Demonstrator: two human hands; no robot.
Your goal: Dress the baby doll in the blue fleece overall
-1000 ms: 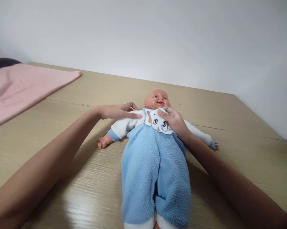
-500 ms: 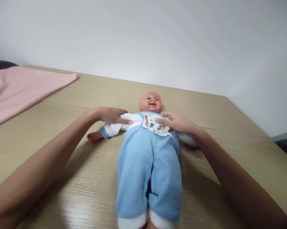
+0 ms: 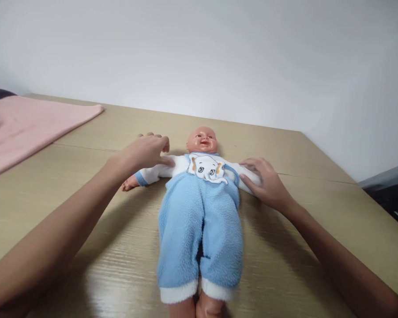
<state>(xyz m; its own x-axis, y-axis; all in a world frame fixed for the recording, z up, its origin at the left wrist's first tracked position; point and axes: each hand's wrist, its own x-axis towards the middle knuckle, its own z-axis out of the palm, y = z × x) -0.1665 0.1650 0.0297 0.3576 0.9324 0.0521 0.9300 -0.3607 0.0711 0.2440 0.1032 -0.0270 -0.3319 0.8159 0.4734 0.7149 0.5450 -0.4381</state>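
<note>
doll (image 3: 200, 207) face-up on counter (image 3: 119, 247), between hands | left hand (image 3: 146, 150): released, palm-down over doll's near-side sleeve (image 3: 152, 175), fingers curled | right hand (image 3: 267, 183): thumb and fingers astride doll's other sleeve (image 3: 248, 172), cannot tell if gripping
</note>
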